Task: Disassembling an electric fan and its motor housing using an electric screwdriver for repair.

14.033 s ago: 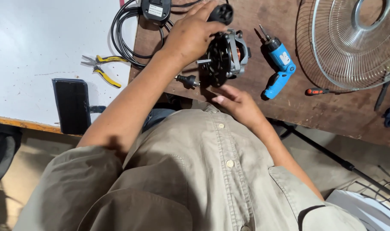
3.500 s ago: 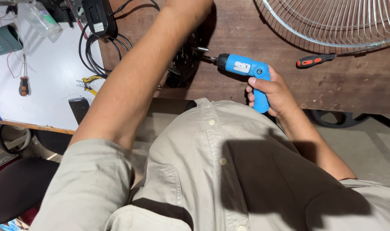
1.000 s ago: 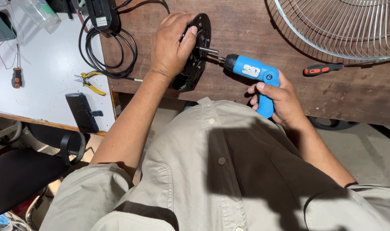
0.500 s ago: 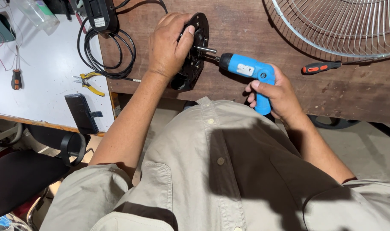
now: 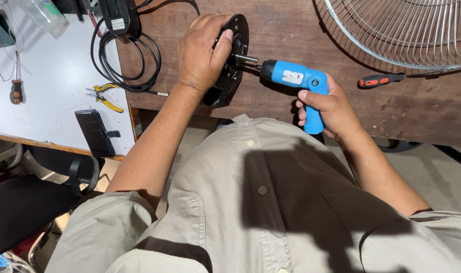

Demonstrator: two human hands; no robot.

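My left hand grips a black round fan motor housing that stands on edge on the brown wooden bench. My right hand holds a blue cordless screwdriver by its handle. Its metal bit points left and meets the face of the housing near my left thumb. Most of the housing is hidden behind my left hand.
A wire fan guard lies at the far right, with an orange-and-black screwdriver below it. On the white table to the left are yellow pliers, a coiled black cable, a black phone and a small screwdriver.
The view has tightened slightly on the bench. Both hands keep their grips, and the screwdriver bit stays against the housing in the same spot.
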